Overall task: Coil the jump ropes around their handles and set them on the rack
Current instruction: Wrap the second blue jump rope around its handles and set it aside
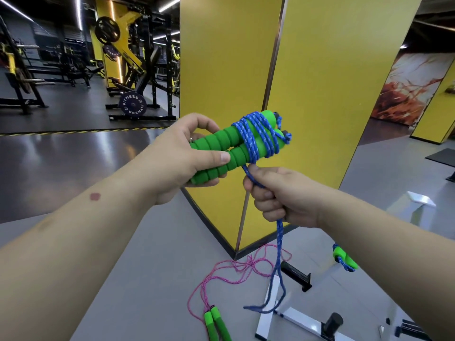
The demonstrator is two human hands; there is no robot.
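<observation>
**Blue rope half wound, pink rope waiting on the floor**

The tall yellow pillar (307,94) fills the middle of the view, standing on the grey gym floor (73,168). At its foot, lower right, sits the white metal rack with black pegs (270,303), where the finished ropes belong; a green-handled bundle wound with blue cord (344,260) already seems to rest there, half hidden behind the right forearm.

The left hand (182,153) wraps around the pair of green ribbed foam handles (229,148), thumb pressed across them, likely to keep the two together as one core while the cord goes round. The right hand (278,195) is fisted on the blue-and-white braided rope (258,136) just below the handles, apparently keeping tension so the several turns already made stay snug. The loose remainder hangs from that fist toward the rack, so more winding looks needed.

On the floor beside the pillar's corner lies the thin pink rope with green handles (216,321), uncoiled and tangled.
</observation>
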